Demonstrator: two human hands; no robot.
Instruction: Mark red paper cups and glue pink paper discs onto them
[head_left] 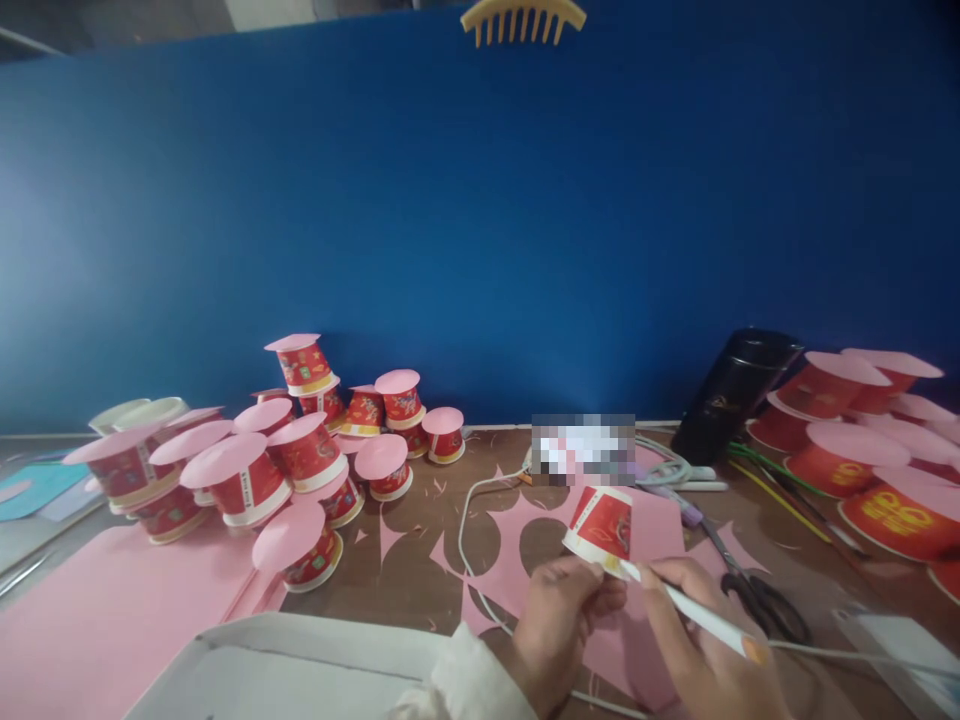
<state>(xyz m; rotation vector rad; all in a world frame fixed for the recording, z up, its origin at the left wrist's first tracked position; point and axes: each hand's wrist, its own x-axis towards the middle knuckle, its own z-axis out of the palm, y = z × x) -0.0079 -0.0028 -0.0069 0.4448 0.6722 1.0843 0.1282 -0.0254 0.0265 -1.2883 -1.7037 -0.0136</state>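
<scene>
The left hand (564,612) pinches a red cup (602,522), lower right of centre; the right hand (701,640) grips a white pen (706,612) at its rim; pink-topped cups (244,492), frame left and right, seem done, this one not yet.

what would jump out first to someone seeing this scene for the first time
Probably the broad blue panel spanning the view behind the table. Next come the clustered red cups topped with pink discs, at the left and far right. Right of centre in the foreground, the left hand steadies an upside-down cup while the right hand holds a white pen-like tool at its rim.
</scene>
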